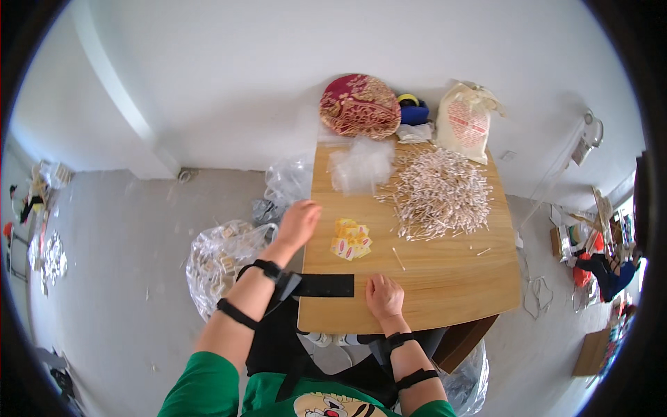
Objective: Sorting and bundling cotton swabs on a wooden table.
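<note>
My left hand (300, 221) is raised over the left edge of the wooden table (445, 292), its fingers curled in; what they may hold is hidden. Near the table's front, my right hand (384, 297) rests with bent, closed fingers, and I cannot see anything in them. Just left of it lies a flat black strip (326, 285). Small yellow-and-white printed cards (351, 240) lie in a loose stack between the hands and a big heap of cotton swabs (445, 194). One cotton swab (398, 259) lies apart, ahead of my right hand.
Clear plastic bags (361, 167) lie at the table's back left. Behind stand a red patterned cushion (360, 106), a blue item (413, 111) and a cream cloth sack (465, 121). A large clear bag with pieces inside (222, 260) sits on the floor at left.
</note>
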